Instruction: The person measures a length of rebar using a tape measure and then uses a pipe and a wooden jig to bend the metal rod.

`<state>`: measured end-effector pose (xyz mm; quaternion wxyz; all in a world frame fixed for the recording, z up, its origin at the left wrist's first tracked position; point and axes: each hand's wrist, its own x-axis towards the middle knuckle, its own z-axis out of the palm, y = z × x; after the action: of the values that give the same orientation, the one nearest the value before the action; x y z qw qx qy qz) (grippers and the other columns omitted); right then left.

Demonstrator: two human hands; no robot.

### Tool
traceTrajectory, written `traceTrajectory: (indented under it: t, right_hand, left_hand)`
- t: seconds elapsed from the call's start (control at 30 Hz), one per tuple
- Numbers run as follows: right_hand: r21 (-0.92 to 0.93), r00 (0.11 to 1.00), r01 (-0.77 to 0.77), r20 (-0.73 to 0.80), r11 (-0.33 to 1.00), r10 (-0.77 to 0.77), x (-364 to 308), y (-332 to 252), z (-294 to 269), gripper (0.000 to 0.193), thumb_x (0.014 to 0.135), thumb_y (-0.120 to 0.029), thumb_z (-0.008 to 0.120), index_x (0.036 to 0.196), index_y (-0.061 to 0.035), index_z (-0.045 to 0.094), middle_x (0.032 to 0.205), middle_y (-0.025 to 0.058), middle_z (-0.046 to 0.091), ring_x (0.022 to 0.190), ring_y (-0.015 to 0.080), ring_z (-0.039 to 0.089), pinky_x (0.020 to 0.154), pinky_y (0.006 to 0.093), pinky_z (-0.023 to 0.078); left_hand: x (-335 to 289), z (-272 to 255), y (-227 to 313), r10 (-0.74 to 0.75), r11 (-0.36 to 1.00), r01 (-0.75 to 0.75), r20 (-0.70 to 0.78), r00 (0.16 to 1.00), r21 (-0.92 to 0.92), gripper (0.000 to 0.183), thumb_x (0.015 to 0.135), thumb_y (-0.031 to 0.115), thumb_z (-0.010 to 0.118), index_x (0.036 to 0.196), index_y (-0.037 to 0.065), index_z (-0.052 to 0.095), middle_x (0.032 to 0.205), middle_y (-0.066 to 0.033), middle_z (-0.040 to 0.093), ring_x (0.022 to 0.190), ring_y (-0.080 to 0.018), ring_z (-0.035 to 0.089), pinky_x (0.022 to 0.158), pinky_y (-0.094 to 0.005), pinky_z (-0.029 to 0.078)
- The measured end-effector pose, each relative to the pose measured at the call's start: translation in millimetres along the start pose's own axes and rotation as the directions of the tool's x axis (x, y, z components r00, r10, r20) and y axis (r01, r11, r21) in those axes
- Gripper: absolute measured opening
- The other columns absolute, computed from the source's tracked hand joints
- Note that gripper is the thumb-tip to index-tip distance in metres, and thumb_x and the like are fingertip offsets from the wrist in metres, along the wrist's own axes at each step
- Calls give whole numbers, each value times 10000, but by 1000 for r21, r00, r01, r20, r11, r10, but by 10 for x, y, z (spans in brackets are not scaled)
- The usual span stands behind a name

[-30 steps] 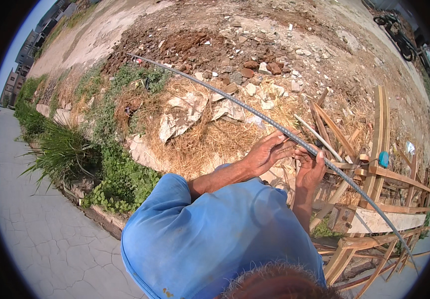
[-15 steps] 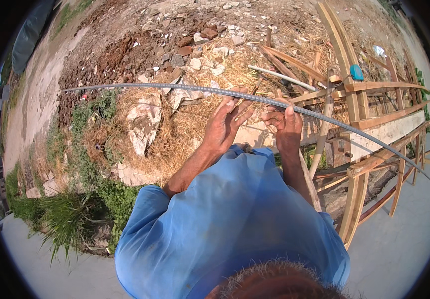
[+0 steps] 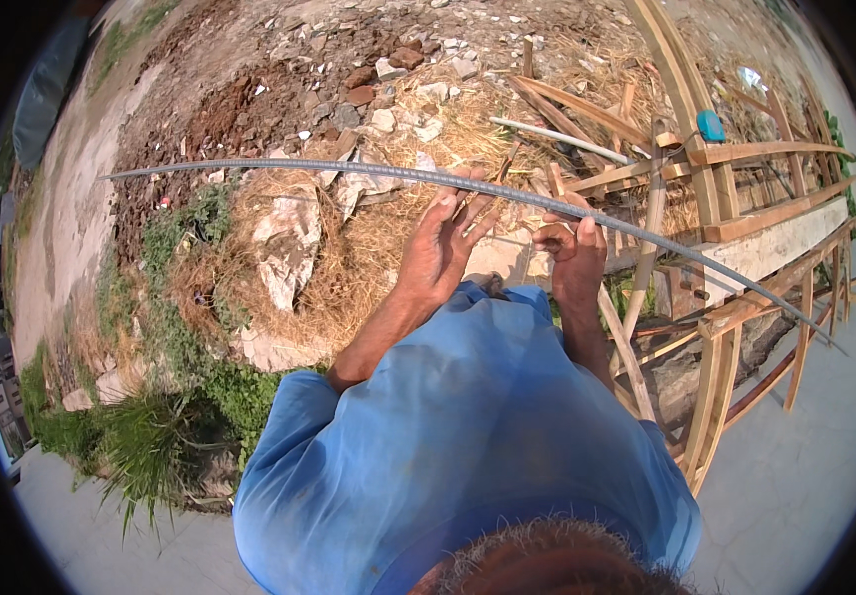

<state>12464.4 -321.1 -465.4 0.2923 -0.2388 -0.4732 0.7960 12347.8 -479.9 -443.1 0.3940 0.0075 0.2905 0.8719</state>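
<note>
A long grey ribbed steel bar (image 3: 279,167) runs across the view from upper left to lower right, held level at chest height. My left hand (image 3: 441,243) reaches up under the bar with fingers spread, fingertips touching it. My right hand (image 3: 574,248) is curled around the bar just to the right. My blue shirt (image 3: 458,446) fills the lower middle.
A wooden frame of thin poles and planks (image 3: 735,198) stands to the right. Dry straw, broken stones and rubble (image 3: 329,238) lie ahead on a dirt mound. Green weeds (image 3: 150,436) edge the grey pavement (image 3: 805,466) on both sides.
The view has turned left, so the bar now sits more level across the picture. Both hands stay at the bar; my left hand has opened its fingers.
</note>
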Motion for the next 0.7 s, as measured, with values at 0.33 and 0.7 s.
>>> traceTrajectory:
  t: [0.33,0.7]
  right_hand:
    - [184,991,-128,61,974,119,89,-163,177,527,1013,-462,408,1191,22,520,934,147,625,766,236,638,640,352,514]
    - [352,965,-262,127,899,231,139,266,-82,507,1005,-434,449,1210,26,514,1019,150,622,878,223,636,717,350,495]
  left_hand:
    - [50,76,202,107,994,-107,38,993,0,638,944,364,572,1434,28,338,1483,-167,350,1388,-300,336,1159,-527,283]
    - [140,-64,111,-30,989,29,-3,1000,-144,577,989,373,489,1442,51,331,1515,-154,328,1424,-287,285,1143,-526,290]
